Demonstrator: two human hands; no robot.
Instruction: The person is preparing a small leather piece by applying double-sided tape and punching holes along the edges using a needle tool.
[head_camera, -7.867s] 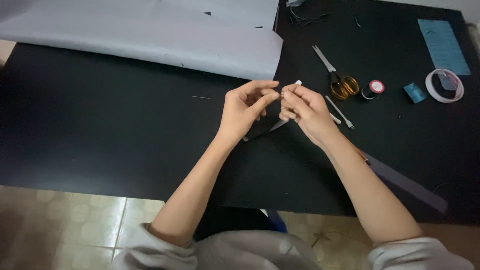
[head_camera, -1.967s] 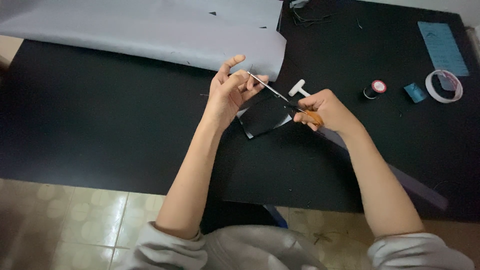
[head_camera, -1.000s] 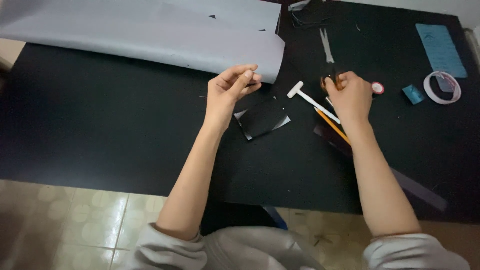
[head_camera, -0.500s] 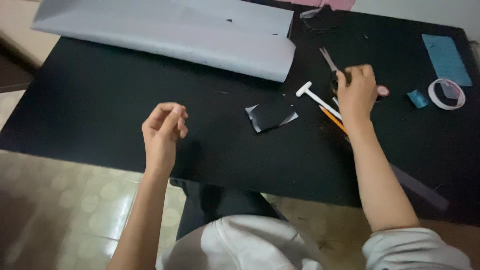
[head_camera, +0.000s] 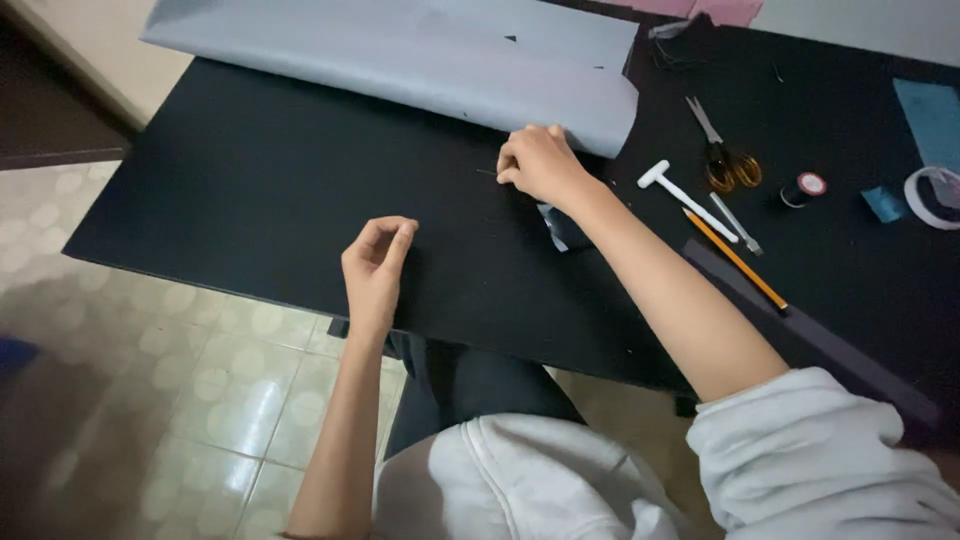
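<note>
Right hand (head_camera: 538, 163): reaches across the black bench (head_camera: 250, 190), fingers curled and pressed together at a thin dark thread or pin (head_camera: 487, 172); too small to tell whether actually pinched.
Left hand (head_camera: 375, 262): hovers over the near part of the bench, thumb and forefinger bent toward each other in a loose pinch; nothing visible between them.
Thread or pin: lies on the bench just left of the right fingertips, close under the edge of the grey sheet (head_camera: 420, 60).
Grey sheet: large, spread over the far side of the bench, near edge curled; right knuckles just beside it.
Dark shiny scrap (head_camera: 556, 228): flat on the bench, partly hidden under the right wrist.
White T-shaped tool (head_camera: 680, 192): right of the forearm, apart from the hand.
Pencil (head_camera: 735, 258): diagonal, just beside the white tool.
Scissors (head_camera: 722, 155): orange handles, further back, untouched.
Thread spool (head_camera: 803, 188): upright, right of the scissors.
Tape roll (head_camera: 932, 197): at the right edge of the frame.
</note>
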